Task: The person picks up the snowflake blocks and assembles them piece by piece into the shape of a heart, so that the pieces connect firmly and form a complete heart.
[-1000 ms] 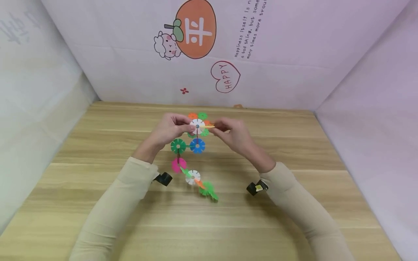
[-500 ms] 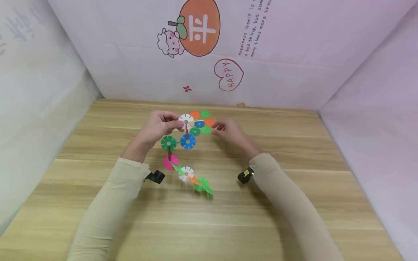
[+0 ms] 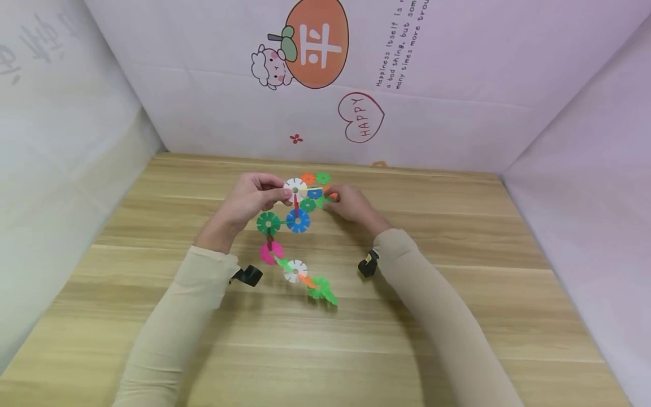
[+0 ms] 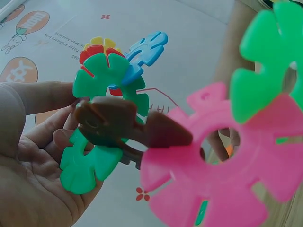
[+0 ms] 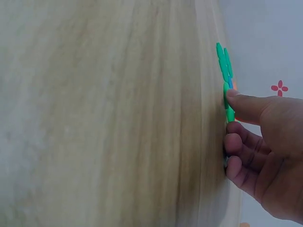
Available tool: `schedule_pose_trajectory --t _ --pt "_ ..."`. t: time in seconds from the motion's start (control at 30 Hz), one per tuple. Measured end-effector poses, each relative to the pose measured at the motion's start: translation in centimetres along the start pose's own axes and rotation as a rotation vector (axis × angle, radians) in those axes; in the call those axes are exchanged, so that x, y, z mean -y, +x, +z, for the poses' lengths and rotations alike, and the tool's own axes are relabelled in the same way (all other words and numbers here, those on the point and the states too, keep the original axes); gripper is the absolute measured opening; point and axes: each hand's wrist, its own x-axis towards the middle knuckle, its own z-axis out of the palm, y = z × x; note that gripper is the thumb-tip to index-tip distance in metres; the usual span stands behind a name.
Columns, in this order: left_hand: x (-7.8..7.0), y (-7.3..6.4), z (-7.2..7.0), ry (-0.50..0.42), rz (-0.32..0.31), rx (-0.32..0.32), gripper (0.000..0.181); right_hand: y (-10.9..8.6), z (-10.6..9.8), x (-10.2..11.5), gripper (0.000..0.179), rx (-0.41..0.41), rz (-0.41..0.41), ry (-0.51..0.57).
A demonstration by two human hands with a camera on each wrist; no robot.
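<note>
My left hand pinches a white snowflake disc at the top of a linked chain of slotted plastic discs. Red, blue, dark green, brown, pink and further discs hang below it, ending in light green ones. A pale yellow disc, seen edge-on, juts from the white disc to the right. In the left wrist view, the pink disc and brown disc partly cover the left fingers. My right hand has thumb and fingers around a loose orange disc on the table.
Other loose discs lie at the back of the wooden table: an orange one, a green one, a blue one and a dark green one. White printed sheets stand behind and at both sides.
My right hand has let go of the yellow disc, now attached to the white one, and moved onto the loose discs. My left hand drew the chain left, then slightly back right in view.
</note>
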Motion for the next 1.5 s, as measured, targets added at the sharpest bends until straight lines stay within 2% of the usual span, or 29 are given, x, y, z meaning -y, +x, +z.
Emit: schedule_pose_trajectory --t 0.23,0.5,0.57,0.67,0.77,0.9,1.03,1.1,1.23,1.5 --pt "0.3 0.4 0.4 0.007 -0.021 0.007 0.012 -0.2 -0.2 0.2 0.031 0.038 0.059 0.011" --pt "0.4 0.8 0.8 -0.005 -0.035 0.022 0.013 -1.3 -0.4 0.4 0.035 0.033 0.098 0.044" --pt "0.4 0.9 0.9 -0.011 -0.035 0.022 0.013 -1.8 -0.5 0.4 0.032 0.027 0.094 0.084" --pt "0.5 1.1 1.0 -0.016 -0.029 0.025 0.012 -3.0 -0.8 0.5 0.028 -0.002 0.082 0.210" --pt "0.6 1.2 1.1 -0.021 -0.023 0.028 0.010 -4.6 -1.7 1.1 0.027 -0.063 0.031 0.385" --pt "0.5 1.2 1.2 -0.018 -0.017 0.029 0.012 -6.9 -3.4 2.5 0.028 -0.172 -0.104 0.589" --pt "0.3 1.3 1.3 0.003 -0.017 0.024 0.015 -8.7 -4.8 3.6 0.028 -0.272 -0.214 0.717" --pt "0.3 1.4 1.3 0.013 -0.020 0.023 0.016 -9.4 -5.3 4.0 0.027 -0.305 -0.234 0.743" --pt "0.2 1.5 1.5 0.024 -0.022 0.029 0.016 -10.4 -6.0 4.5 0.027 -0.328 -0.250 0.728" --pt "-0.2 1.8 2.0 0.061 0.001 0.063 0.018 -10.7 -6.2 4.7 0.028 -0.367 -0.254 0.695"
